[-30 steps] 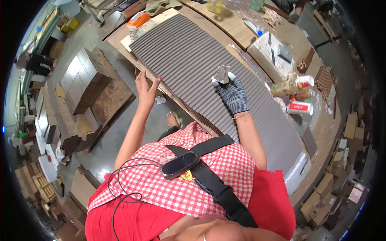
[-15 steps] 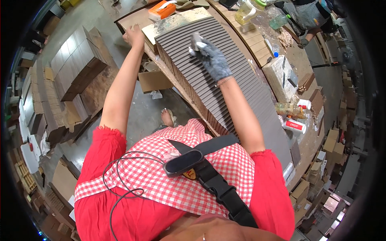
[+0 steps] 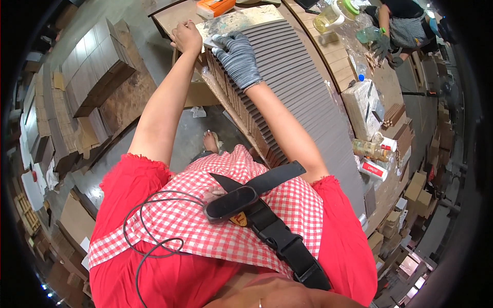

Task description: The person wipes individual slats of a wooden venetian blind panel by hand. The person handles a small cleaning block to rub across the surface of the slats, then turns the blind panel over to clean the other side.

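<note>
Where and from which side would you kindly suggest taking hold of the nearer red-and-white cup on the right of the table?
I'd take the cup around the middle of its rounded wall, coming from above and the near side. It appears to lie on its side, leaving that wall exposed, and the bottle just beyond would likely crowd a far-side grip.

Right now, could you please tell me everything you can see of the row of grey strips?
The grey strips lie side by side in a long row with dark lines between them. Their tops look matte; the ends on the left look brown and wood-like. A stained pale board shows beyond the far end. The gloved right hand is at the far left corner; exact contact is unclear.
</note>
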The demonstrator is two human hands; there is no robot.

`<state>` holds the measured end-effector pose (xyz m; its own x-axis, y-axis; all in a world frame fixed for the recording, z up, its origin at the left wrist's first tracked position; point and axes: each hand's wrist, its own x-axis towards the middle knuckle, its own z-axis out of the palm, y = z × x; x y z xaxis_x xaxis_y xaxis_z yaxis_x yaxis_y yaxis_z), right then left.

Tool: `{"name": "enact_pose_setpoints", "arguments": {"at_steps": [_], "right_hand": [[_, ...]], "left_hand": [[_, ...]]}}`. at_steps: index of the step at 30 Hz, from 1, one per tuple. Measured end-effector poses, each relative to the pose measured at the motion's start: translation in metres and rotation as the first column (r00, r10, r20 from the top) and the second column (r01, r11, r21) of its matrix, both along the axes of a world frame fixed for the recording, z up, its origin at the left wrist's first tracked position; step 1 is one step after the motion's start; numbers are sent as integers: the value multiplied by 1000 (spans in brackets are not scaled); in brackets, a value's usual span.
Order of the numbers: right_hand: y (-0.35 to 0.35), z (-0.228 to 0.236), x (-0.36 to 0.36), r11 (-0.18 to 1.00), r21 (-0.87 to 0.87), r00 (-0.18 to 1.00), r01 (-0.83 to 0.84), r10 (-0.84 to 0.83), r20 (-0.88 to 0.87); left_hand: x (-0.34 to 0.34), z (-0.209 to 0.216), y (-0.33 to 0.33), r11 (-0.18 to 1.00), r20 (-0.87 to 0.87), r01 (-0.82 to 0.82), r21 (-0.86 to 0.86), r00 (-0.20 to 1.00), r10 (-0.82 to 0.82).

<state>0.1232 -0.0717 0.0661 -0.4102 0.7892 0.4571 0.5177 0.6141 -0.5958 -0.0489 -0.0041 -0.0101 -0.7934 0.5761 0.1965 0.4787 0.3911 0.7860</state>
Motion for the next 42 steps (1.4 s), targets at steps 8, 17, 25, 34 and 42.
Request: {"name": "enact_pose_setpoints", "arguments": {"at_steps": [8, 17, 25, 34, 42], "right_hand": [[-4, -13, 19, 998, 0, 998, 59, -59, 9], [-3, -14, 22, 1000, -19, 996, 24, -22, 91], [34, -10, 68, 984, 73, 977, 164, -172, 124], [71, -9, 128, 948, 97, 941, 302, -313, 127], [39, -7, 98, 968, 97, 947, 231, -246, 204]], "left_hand": [[17, -13, -9, 998, -6, 51, -25, 999, -52], [24, -17, -5, 997, -5, 62, -52, 998, -62], [26, -11, -6, 996, 8, 71, -51, 997, -71], [40, -12, -6, 996, 20, 81, -34, 997, -81], [45, -13, -10, 995, 24, 97, -30, 995, -97]]}}
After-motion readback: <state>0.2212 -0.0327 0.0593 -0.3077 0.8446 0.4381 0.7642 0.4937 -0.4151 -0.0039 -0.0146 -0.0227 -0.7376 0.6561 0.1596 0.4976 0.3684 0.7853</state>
